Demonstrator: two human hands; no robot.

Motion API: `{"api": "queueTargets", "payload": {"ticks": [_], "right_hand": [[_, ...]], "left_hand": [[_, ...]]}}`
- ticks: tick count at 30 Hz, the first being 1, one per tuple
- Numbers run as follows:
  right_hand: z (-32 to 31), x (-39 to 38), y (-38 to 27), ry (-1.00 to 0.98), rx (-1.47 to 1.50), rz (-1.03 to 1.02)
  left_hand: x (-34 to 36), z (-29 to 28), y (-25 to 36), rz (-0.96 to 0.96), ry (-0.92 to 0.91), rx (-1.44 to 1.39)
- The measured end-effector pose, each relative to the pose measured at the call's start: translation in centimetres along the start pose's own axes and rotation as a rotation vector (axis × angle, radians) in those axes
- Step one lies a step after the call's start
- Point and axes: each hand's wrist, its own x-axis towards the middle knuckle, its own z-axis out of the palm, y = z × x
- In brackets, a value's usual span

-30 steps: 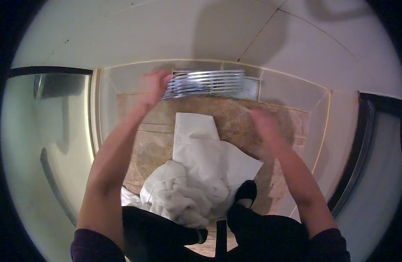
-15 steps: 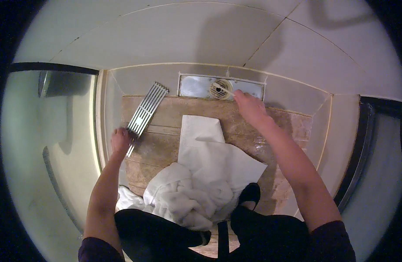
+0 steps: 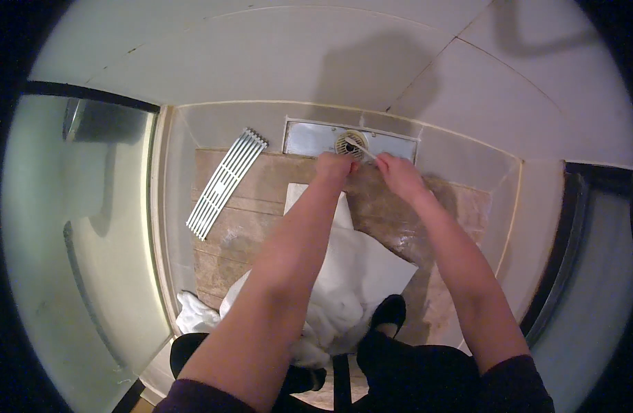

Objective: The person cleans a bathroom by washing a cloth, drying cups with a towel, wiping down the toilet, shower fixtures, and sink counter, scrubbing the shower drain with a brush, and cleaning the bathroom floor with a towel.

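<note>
A round cream drain strainer (image 3: 342, 146) sits in a long metal drain channel (image 3: 308, 137) at the foot of the far wall. My right hand (image 3: 401, 175) is closed round the handle of a thin white toothbrush (image 3: 364, 149), whose head lies over the strainer. Just below the strainer's near edge is my left hand (image 3: 335, 167). Its fingertips are mostly hidden behind the hand, so whether it grips the strainer does not show. A slotted metal drain grate (image 3: 227, 184) lies slantwise on the brown tiled floor (image 3: 258, 208), away from both hands.
A white towel (image 3: 354, 258) is spread and bunched on the floor in front of me, partly behind my left forearm. Another bit of white cloth (image 3: 196, 313) lies at the left. Frosted glass panels (image 3: 55, 261) with dark frames stand on both sides.
My left hand has let go of the slotted grate and moved right, up to the strainer. The toothbrush in my right hand has shifted slightly over the strainer.
</note>
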Motion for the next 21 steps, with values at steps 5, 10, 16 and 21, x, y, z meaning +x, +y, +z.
{"api": "queueTargets", "payload": {"ticks": [5, 10, 16, 21], "right_hand": [[-0.5, 0.4, 1.1, -0.041, 0.004, 0.061], [-1.6, 0.1, 1.8, -0.074, -0.057, 0.115], [-0.9, 0.0, 4.7, -0.067, -0.043, 0.121], [-2.8, 0.4, -0.8, 0.014, -0.143, 0.143]], "left_hand": [[-1.7, 2.4, 0.7, 0.311, -0.035, -0.169], [-5.9, 3.6, 3.9, 0.009, -0.031, -0.457], [-5.4, 2.7, 3.3, -0.008, -0.107, -0.848], [0.4, 1.8, -4.7, 0.54, 0.395, -0.079]]}}
